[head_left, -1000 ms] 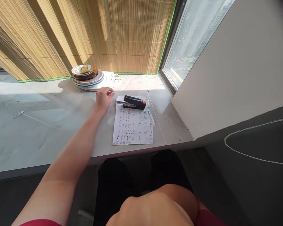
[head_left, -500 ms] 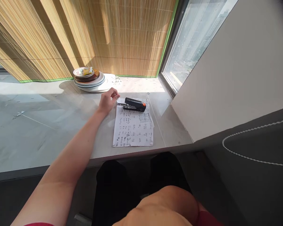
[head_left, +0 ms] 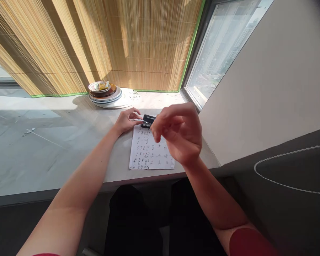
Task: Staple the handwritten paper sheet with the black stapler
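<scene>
Resting: left hand (head_left: 126,122) is laid on worktop (head_left: 56,142), fingertips at front end of stapler (head_left: 148,120); grip loose, nothing clasped.
Right hand (head_left: 178,133): held raised above the sheet, fingers curled inward, w/ no object seen in grip; most of stapler is hidden behind it.
Stapler: black, lying across top edge of handwritten sheet (head_left: 149,151), approx. centre of worktop.
Sheet: flat, near front edge of worktop, covered w/ handwriting.
Plates (head_left: 106,96): stacked at back by bamboo blind (head_left: 109,46), well apart from hands.
Window (head_left: 221,46): at right.
</scene>
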A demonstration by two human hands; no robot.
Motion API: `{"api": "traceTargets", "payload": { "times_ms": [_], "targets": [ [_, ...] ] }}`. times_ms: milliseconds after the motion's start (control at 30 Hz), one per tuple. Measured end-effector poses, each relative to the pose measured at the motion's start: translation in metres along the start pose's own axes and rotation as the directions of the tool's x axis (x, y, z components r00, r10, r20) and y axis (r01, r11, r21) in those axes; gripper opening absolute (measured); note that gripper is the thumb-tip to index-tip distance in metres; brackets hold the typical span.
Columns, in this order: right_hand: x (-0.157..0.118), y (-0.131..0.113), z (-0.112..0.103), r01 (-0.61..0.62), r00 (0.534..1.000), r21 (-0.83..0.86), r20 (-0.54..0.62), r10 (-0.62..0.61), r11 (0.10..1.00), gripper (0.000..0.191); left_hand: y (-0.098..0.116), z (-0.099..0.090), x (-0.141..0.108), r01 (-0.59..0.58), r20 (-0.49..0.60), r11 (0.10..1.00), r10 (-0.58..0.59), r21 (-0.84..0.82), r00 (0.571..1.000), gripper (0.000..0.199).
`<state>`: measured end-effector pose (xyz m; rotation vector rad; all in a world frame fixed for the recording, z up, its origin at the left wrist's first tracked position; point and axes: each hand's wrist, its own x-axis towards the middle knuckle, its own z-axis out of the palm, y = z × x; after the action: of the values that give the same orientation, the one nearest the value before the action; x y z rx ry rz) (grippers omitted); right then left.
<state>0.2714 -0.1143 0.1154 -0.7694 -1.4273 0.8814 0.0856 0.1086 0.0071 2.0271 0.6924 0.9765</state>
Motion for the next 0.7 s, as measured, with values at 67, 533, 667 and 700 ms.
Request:
{"api": "traceTargets", "payload": {
  "times_ms": [67,533,667,700],
  "targets": [
    [0.032,0.033,-0.029,0.123,0.991,-0.165,-0.040,-0.131,0.979,0.019,0.002,-0.002,-0.001,0.010,0.036,1.000,-0.011,0.013,0.999,0.050],
    [0.057,0.150,-0.080,0.172,0.984,-0.602,0.137,-0.111,0.780,0.016,-0.005,-0.005,0.000,0.021,0.096,0.998,-0.027,0.055,0.995,0.037],
    [0.060,0.156,-0.082,0.172,0.980,-0.604,0.188,-0.071,0.778,0.035,-0.004,-0.005,-0.001,0.022,0.093,0.998,-0.027,0.060,0.995,0.037],
    [0.060,0.157,-0.081,0.175,0.975,-0.588,0.217,-0.054,0.790,0.039,-0.004,-0.005,-0.001,0.020,0.090,0.998,-0.026,0.065,0.996,0.037]
  ]
}}
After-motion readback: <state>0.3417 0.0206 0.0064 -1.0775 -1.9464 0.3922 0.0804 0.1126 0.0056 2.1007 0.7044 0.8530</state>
